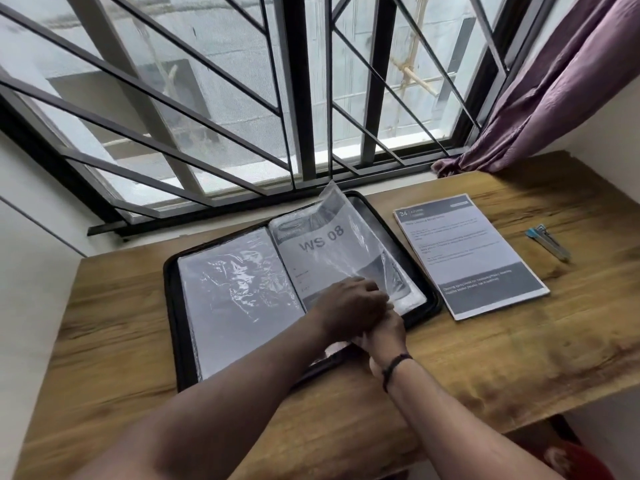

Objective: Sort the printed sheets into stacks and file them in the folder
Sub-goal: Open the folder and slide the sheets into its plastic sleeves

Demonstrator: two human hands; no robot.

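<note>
folder [173, 271] open on table [485, 358] | left hand [349, 303], right hand [384, 332] together on sleeve [349, 244]; grip unclear | sheets [467, 258] beside

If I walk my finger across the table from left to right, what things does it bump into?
Black folder with its clear plastic sleeves → sheet marked WS 08 → stack of printed sheets → small blue-and-silver tool near the table's right side.

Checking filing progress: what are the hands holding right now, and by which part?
Both hands meet at the near edge of the folder's clear sleeve; the exact grip cannot be told.
</note>
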